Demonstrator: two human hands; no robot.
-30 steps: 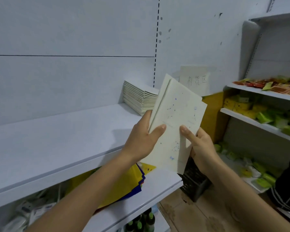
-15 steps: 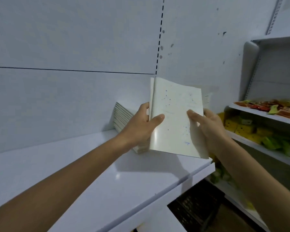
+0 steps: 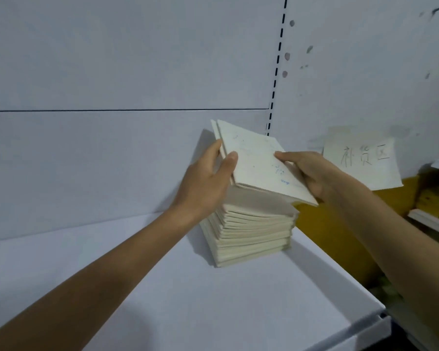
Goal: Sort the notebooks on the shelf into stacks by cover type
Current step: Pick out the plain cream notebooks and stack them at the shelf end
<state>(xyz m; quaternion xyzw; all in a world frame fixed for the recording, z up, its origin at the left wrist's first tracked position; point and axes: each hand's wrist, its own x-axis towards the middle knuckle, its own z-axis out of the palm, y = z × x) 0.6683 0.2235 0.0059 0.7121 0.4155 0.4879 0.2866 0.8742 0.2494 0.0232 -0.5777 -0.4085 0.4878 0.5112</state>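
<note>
A few cream notebooks with faint blue speckles (image 3: 256, 162) lie tilted just above a stack of cream notebooks (image 3: 251, 234) on the white shelf (image 3: 188, 300). My left hand (image 3: 208, 183) grips their left edge, thumb on the cover. My right hand (image 3: 307, 173) holds their right edge, fingers over the top and palm underneath. The held notebooks cover the top of the stack; whether they touch it I cannot tell.
A paper note with handwriting (image 3: 363, 163) is taped to the white back wall right of the stack. A slotted upright (image 3: 276, 69) runs up the wall behind. Shelves with yellow packets (image 3: 433, 201) stand at the far right, beyond the shelf's right edge.
Both hands carried the speckled notebooks from in front of me up and onto the stack at the back of the shelf, laying them flatter. The view moved closer to the shelf.
</note>
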